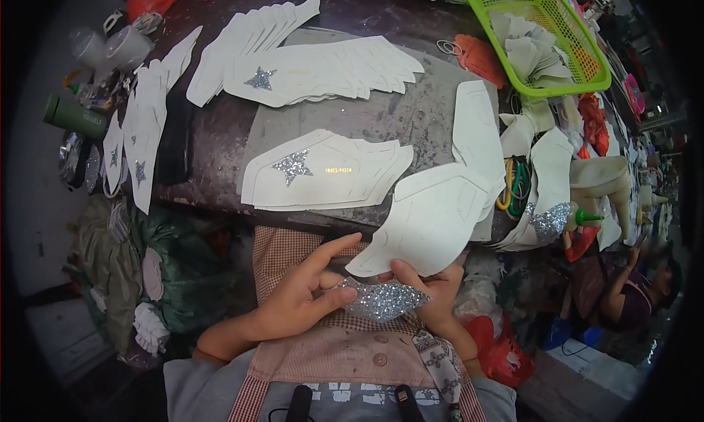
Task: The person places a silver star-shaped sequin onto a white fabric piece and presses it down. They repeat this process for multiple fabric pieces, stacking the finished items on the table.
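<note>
My left hand (pixel 302 299) pinches the left end of a silver glitter piece (pixel 385 302) between thumb and fingers, its index finger stretched out toward a white panel. That curved white shoe-upper panel (pixel 429 217) is gripped at its near edge by my right hand (pixel 434 294), thumb on top. Most of the right fingers are hidden under the panel and the glitter piece. The glitter piece lies right below the panel's near edge; whether the two are joined I cannot tell. Just beyond my hands sits a fanned stack of white panels (pixel 323 174) with a glitter star on top.
Farther back on the grey board (pixel 433 121) lie more white panel stacks (pixel 315 66). A green plastic basket (pixel 546 92) with white pieces stands at back right. Glitter-tipped panels (pixel 548 220) and a green-capped bottle (pixel 583 217) are at right. A dark green tumbler (pixel 73 118) lies far left.
</note>
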The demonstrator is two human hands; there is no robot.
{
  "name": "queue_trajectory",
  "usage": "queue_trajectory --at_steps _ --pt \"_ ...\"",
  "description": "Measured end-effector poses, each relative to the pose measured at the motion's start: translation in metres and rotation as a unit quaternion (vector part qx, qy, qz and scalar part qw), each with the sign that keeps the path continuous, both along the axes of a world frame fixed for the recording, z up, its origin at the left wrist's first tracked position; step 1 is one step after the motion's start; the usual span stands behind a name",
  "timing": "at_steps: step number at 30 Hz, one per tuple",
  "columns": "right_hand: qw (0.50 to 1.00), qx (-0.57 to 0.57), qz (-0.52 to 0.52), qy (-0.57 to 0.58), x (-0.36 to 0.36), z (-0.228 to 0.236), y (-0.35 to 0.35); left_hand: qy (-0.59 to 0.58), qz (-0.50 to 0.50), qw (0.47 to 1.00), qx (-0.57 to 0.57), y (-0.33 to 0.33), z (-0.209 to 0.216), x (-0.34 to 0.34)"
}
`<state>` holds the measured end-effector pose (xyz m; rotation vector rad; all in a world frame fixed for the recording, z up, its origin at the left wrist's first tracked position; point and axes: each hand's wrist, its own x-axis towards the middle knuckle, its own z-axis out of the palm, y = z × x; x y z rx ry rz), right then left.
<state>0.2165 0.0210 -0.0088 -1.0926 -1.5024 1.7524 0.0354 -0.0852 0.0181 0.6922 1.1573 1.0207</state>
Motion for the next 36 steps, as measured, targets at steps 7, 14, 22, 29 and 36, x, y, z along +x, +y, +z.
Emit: queue_trajectory --at_steps 7,14,22,29,36 --pt "0.994 0.097 0.051 -0.016 0.007 0.011 -0.004 0.037 -0.019 0.999 -0.014 -0.007 -0.011 -0.002" --pt "0.993 0.109 0.044 -0.01 0.009 0.013 -0.009 0.069 -0.029 0.997 0.0 -0.008 -0.004 -0.004" --pt "0.998 0.067 0.014 0.0 0.011 0.014 -0.013 0.087 -0.034 0.995 0.027 -0.011 0.0 -0.002" --pt "0.999 0.032 0.003 0.006 0.01 0.018 -0.01 0.067 0.009 0.997 0.043 -0.009 -0.003 0.002" --pt "0.928 -0.256 -0.044 0.267 0.017 -0.007 0.0 -0.002 0.151 0.985 0.083 0.017 -0.026 0.029"
